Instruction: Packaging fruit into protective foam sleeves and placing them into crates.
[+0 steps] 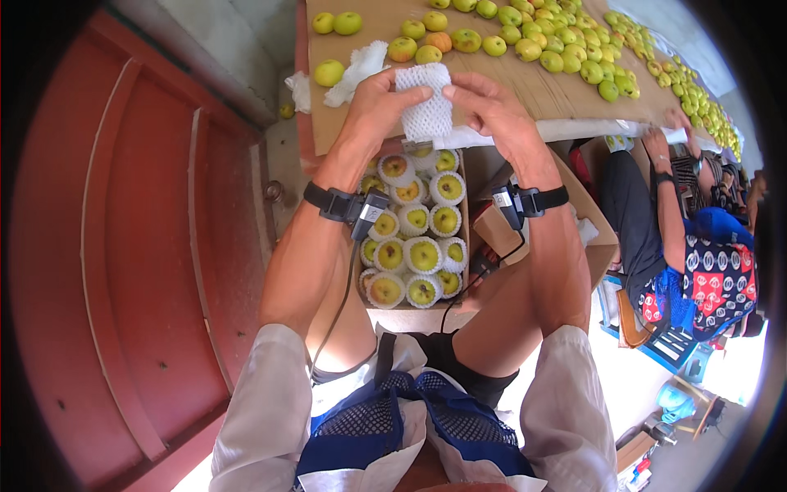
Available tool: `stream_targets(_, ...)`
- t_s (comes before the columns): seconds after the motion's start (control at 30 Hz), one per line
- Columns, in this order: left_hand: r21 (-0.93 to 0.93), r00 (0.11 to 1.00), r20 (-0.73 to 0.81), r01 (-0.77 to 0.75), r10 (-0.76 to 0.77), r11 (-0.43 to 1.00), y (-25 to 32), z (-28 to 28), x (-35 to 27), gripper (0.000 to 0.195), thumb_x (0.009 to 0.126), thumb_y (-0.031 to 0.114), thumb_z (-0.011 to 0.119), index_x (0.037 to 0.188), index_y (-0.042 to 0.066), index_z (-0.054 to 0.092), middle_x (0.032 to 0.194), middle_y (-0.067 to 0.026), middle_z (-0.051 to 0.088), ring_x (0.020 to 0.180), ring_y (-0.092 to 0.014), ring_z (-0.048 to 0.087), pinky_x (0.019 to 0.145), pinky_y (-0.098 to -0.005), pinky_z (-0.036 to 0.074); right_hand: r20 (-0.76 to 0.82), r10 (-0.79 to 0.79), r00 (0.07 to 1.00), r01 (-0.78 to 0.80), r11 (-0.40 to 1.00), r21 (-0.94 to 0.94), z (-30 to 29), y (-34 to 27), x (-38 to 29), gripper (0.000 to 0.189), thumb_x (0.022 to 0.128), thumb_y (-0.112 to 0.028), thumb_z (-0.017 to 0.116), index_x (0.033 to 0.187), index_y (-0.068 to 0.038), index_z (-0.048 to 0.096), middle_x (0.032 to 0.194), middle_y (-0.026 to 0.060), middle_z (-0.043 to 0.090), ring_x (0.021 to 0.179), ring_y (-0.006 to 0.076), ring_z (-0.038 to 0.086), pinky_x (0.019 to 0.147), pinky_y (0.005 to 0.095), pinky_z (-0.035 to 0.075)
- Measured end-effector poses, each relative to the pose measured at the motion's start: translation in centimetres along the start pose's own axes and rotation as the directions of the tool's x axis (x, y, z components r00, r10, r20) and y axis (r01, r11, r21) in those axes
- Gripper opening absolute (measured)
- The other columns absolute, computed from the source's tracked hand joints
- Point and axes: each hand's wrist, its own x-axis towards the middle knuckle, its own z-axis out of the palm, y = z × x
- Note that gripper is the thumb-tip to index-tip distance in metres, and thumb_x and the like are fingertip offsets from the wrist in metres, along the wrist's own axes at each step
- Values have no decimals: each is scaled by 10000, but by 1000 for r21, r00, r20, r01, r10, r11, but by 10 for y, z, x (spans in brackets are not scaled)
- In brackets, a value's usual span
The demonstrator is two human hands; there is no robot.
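Observation:
Between my two hands is a white foam net sleeve (424, 104), held upright at the near edge of the table. My left hand (381, 104) pinches its left side, thumb across the front. On the opposite side, my right hand (486, 104) grips the upper edge between thumb and fingers. The sleeve looks flat; whether anything is inside cannot be told. Below it, between my legs, a cardboard box (465, 246) holds several yellow-green apples (424, 255) in white foam sleeves. Loose apples (466, 40) lie on the cardboard-covered table (529, 98) just beyond my hands.
More foam sleeves (356, 74) lie left of my hands. An open cardboard box (562, 178) stands right of the packed one. A co-worker (695, 270) sits at the right, hands at the table edge. A red door (160, 246) fills the left side.

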Motion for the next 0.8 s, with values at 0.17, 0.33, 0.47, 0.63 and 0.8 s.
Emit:
stream_targets(0.17, 53, 999, 26, -25, 23, 998, 4, 5, -6, 358, 857, 102, 761, 1182, -10, 663, 1092, -66, 704, 1001, -138, 636, 942, -298, 470, -16, 124, 992, -118, 971, 207, -6, 2, 7, 359, 918, -269, 714, 1153, -1, 663, 783, -25, 591, 579, 54, 486, 493, 201, 312)
stream_targets(0.33, 30, 995, 98, 33, -35, 999, 6, 1, -6, 315, 964, 297, 666, 1143, 38, 679, 1062, -10, 678, 982, -97, 605, 883, -277, 470, -77, 19, 997, -16, 999, 45, 0, 0, 3, 354, 931, -276, 692, 1157, -3, 673, 796, -7, 614, 594, 61, 526, 503, 209, 334)
stream_targets(0.47, 59, 992, 111, 61, -67, 996, 4, -7, -7, 356, 993, 377, 612, 1139, 58, 675, 1053, 14, 664, 946, -77, 591, 834, -261, 468, -104, -11, 994, 0, 995, -100, 0, -6, 0, 388, 931, -290, 680, 1191, -3, 673, 847, 18, 652, 623, 64, 553, 522, 219, 355)
stream_targets(0.63, -91, 978, 94, 193, -185, 977, 0, -10, -9, 307, 994, 344, 617, 1127, 75, 684, 1067, 15, 674, 945, -73, 594, 808, -248, 470, -105, -23, 994, 11, 994, -112, 0, -7, -1, 409, 927, -291, 680, 1213, 1, 671, 845, 21, 658, 636, 76, 552, 544, 232, 371)
stream_targets(0.8, -43, 983, 110, 155, -150, 987, 0, -11, -9, 276, 1000, 300, 606, 1131, 71, 687, 1074, 10, 680, 950, -81, 605, 788, -253, 472, -119, -43, 992, 22, 985, -172, 2, -7, -1, 398, 925, -291, 681, 1191, 5, 687, 811, 21, 653, 618, 94, 536, 557, 244, 384)
